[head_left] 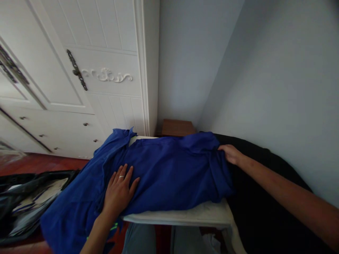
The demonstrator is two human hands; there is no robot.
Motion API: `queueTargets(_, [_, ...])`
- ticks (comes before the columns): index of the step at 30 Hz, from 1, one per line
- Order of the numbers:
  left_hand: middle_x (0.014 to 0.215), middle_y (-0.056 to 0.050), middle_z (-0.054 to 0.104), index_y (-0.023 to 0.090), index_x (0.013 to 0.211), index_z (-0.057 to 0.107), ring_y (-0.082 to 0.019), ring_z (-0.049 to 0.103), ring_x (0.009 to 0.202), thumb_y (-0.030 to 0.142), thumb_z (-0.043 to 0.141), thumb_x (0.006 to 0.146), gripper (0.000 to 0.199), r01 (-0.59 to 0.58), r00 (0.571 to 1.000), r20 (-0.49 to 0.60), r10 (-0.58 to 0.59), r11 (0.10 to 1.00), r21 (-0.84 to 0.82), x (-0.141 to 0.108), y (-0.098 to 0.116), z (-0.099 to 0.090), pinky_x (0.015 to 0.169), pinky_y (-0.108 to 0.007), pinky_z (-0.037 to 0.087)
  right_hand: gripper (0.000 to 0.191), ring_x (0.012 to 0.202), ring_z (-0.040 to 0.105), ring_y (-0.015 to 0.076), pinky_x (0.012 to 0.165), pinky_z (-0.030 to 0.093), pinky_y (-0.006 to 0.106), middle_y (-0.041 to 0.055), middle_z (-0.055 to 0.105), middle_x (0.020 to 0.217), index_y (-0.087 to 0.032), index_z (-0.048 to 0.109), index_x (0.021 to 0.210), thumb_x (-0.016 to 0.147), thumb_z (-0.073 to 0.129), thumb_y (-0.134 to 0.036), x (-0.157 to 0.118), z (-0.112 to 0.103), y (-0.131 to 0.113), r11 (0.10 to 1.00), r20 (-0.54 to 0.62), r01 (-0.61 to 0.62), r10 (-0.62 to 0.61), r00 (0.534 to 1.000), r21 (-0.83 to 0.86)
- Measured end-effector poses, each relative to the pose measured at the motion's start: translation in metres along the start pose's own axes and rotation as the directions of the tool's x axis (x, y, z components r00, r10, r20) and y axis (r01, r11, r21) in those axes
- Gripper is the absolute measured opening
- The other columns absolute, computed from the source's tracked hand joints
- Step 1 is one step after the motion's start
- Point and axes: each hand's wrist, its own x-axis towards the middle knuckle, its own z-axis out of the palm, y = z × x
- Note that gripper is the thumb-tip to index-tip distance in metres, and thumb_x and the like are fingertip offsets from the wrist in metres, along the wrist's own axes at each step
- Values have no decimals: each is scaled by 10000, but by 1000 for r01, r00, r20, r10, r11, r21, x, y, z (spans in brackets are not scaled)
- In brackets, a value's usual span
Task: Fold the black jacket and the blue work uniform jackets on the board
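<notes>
A blue shirt [169,173] lies spread across a narrow table with a pale cloth cover [182,216], and part of it hangs down over the left end. My left hand [119,190] rests palm down on the fabric, fingers spread, with a ring on one finger. At the far right end, my right hand [230,154] pinches the edge of the shirt where it is bunched and folded. The fingertips there are partly hidden by the cloth.
An open black suitcase [71,173] with folded clothes sits on the red floor at left. A white wardrobe [116,109] stands behind, beside a small brown wooden piece [177,127]. Something large and black [254,197] lies at right along the grey wall [286,88].
</notes>
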Motion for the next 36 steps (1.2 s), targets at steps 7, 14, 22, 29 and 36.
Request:
queueTargets(7, [1459,-190,489,114,1382,552,-333,425,1381,528,387,948,622,32,999,24,-32,999,-4,2,-1,2,1132,-503,340,503,1361,425,308,1134,364,518,146,495,1423,-194,516,1332,859,553,-359,-36,15,-2,480,-32,645,-816,578,-595])
queueTargets(14, [1462,-202,482,100,1375,557,-340,412,1389,515,404,938,621,34,997,64,-33,999,-19,4,2,-4,1138,-498,332,424,1374,427,333,1157,278,568,159,521,1434,-170,618,1280,899,548,-344,-20,35,18,-53,632,690,-457,626,-722])
queueTargets(22, [1346,-199,591,109,1200,650,-327,502,1318,526,381,935,563,71,993,-69,-101,937,-342,4,-3,-18,1092,-499,408,621,1191,580,309,1028,458,465,183,588,1306,-155,510,1368,880,556,-536,-85,-29,25,424,119,491,-653,748,-761])
queueTargets(29, [1277,-154,634,161,1202,623,-292,575,1237,507,465,940,462,-78,945,-324,-53,923,-378,-41,23,-67,1031,-453,478,462,898,642,242,825,511,367,108,677,1040,-180,659,1130,754,721,-441,-173,-16,78,571,173,440,-460,871,-693])
queueTargets(36, [1438,-178,515,123,1395,526,-328,435,1373,611,347,951,684,-257,966,-24,256,955,-149,-45,24,-21,1116,-522,377,179,826,665,233,825,498,355,33,734,842,-245,724,768,815,580,-340,-158,-44,62,533,245,537,-523,816,-653])
